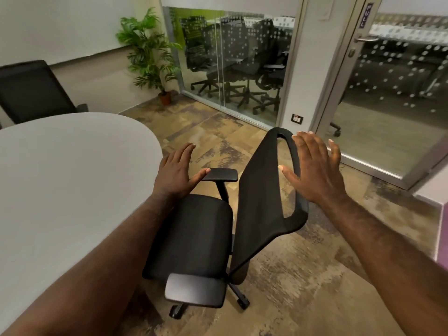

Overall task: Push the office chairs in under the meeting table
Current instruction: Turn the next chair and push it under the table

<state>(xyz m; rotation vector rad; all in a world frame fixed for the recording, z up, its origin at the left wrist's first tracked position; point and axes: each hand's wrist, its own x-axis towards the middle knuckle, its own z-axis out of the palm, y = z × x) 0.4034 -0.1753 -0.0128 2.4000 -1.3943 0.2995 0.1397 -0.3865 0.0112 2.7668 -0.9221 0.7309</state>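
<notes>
Standing on castors just right of the worktop [72, 166], the office chair [194, 229] should be rolled easily if pushed at its stiff backrest rim. Both the left hand [175, 172] and right hand [315, 170] are spread, nothing being gripped.

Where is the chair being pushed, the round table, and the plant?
chair [264, 190], head view, on the middle of its black backrest.
table [72, 170], head view, on the bare white top.
plant [148, 52], head view, on its green leaves in the corner.
</notes>
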